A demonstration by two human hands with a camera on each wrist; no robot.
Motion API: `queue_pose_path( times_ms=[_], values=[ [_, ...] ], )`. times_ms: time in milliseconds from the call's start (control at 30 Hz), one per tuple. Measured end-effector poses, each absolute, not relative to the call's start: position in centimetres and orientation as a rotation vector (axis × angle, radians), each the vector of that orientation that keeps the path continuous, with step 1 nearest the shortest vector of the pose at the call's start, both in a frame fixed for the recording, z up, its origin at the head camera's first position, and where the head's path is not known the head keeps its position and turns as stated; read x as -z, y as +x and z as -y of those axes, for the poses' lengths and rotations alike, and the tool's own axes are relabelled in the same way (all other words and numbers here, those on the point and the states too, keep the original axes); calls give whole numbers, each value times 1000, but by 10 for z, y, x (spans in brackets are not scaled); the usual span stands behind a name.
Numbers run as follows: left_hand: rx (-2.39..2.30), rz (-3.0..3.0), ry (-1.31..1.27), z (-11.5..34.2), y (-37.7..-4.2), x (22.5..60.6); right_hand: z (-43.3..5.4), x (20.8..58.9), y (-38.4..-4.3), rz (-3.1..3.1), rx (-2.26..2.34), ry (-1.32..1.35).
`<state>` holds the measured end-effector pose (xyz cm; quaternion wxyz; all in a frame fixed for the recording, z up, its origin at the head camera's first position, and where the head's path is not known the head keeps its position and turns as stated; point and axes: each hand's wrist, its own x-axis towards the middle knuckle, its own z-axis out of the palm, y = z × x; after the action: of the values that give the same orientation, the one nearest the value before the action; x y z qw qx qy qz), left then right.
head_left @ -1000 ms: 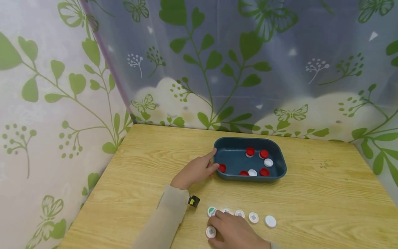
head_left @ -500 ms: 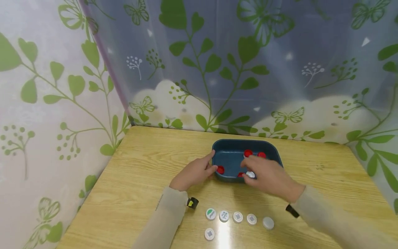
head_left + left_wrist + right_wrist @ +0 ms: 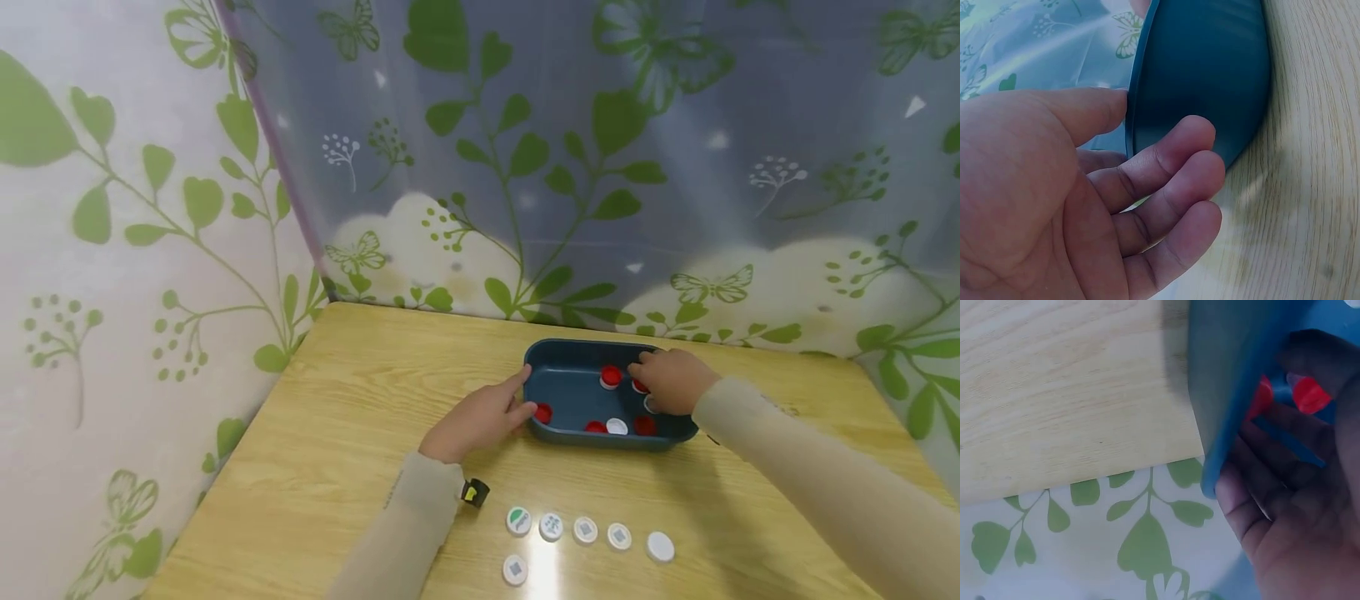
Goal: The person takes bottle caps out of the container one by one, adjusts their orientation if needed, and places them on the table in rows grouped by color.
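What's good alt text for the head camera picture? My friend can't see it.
A person's right hand is inside a blue tray with red and white caps, while the left hand touches its left end. Nearer the viewer, six mostly white caps lie on a wooden table.

A hand could pass down into the blue box (image 3: 570,392) left of its middle; its walls (image 3: 592,438) bar the sides. The left hand (image 3: 480,421) blocks the left end, the right hand (image 3: 673,382) the far right corner (finger room there is hard to judge). Bare table (image 3: 592,483) separates it from the row of caps (image 3: 586,531).
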<state>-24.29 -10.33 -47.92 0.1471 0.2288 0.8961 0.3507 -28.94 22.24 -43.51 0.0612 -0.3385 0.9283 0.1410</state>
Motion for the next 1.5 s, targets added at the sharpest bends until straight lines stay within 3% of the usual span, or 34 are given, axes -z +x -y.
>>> queue_pose_path(
  times_ms=[667,1033,1500],
  values=[
    [-1006,-2577,615,102,-238,475,-224,464,-300,-2889,-579,-1074],
    [-1023,-2563,617,102,-239,478,-207,445,-291,-2802,-131,-1022],
    [-1004,-2573,615,100,-238,478,-210,445,-288,-2870,69,-1084]
  ],
)
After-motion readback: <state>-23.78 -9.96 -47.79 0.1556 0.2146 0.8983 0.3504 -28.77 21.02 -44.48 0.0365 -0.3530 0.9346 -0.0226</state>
